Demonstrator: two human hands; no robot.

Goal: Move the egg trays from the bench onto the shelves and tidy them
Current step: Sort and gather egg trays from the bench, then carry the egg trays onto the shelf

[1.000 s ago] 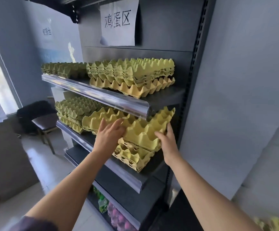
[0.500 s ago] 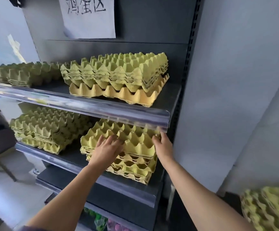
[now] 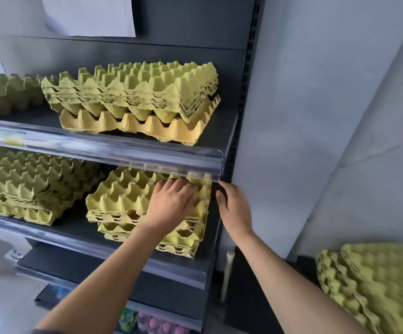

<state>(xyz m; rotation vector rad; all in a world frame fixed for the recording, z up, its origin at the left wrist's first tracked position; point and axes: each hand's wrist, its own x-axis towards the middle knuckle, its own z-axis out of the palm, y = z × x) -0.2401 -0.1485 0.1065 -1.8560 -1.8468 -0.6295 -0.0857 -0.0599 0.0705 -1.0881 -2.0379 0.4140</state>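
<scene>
**A:** Background?
**B:** Grey wall (image 3: pixel 316 92) on the right and a dark shelving unit (image 3: pixel 195 44) ahead. A white paper sheet (image 3: pixel 87 15) hangs on its back panel.

**A:** Top level?
**B:** The upper shelf (image 3: pixel 219 131) has a green tray stack (image 3: pixel 133 92) sitting on one orange tray (image 3: pixel 128 126), which pokes out at the front. A far-left stack (image 3: pixel 7 92) sits beside it. A clear plastic rail (image 3: pixel 99 150) runs along the shelf's front edge.

**A:** Next level?
**B:** The middle shelf (image 3: pixel 75 227) has two stacks with a gap between them, the left stack (image 3: pixel 32 184) and the right stack (image 3: pixel 123 196). The right stack is uneven, with its lower trays offset toward the front right.

**A:** Hands?
**B:** The left hand (image 3: pixel 171 203) lies palm down on the right stack's top tray, near its right end. Its fingers are spread and fairly straight over the cups and grip nothing. The right hand (image 3: pixel 234 208) is just beside that stack's right edge, with fingers loosely bent and holding nothing. I cannot tell whether it touches the edge.

**A:** Trays off the shelves?
**B:** A loose pile of green trays (image 3: pixel 374 285) sits low on the right, well apart from the unit. Its support is unclear.

**A:** Bottom?
**B:** Blurred coloured items (image 3: pixel 157 326), too soft to identify.
</scene>
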